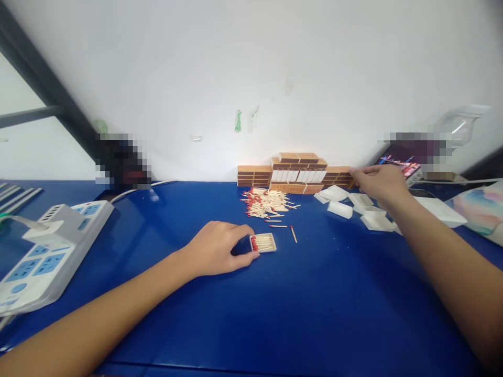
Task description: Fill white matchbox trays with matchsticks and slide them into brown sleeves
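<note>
My left hand [220, 248] grips the end of a small white matchbox tray [271, 250] between thumb and finger, low on the blue table. Red-headed matches [261, 242] lie side by side in that tray. Farther back, my right hand [383, 183] pinches a brown matchbox [353, 183] at the right end of a row of stacked matchboxes [296, 187] against the wall; the fingers partly hide it. Between the hands and the stack is a heap of loose matches [269, 201], with a few single ones nearer me. Several white empty trays [340, 209] lie jumbled below my right hand.
A white power strip [74, 251] with plugs and a cable takes up the left side of the blue table [275, 319]. At the back right stands a lit screen [401, 159], partly blurred. A pastel-coloured bag [479, 212] lies at the right edge.
</note>
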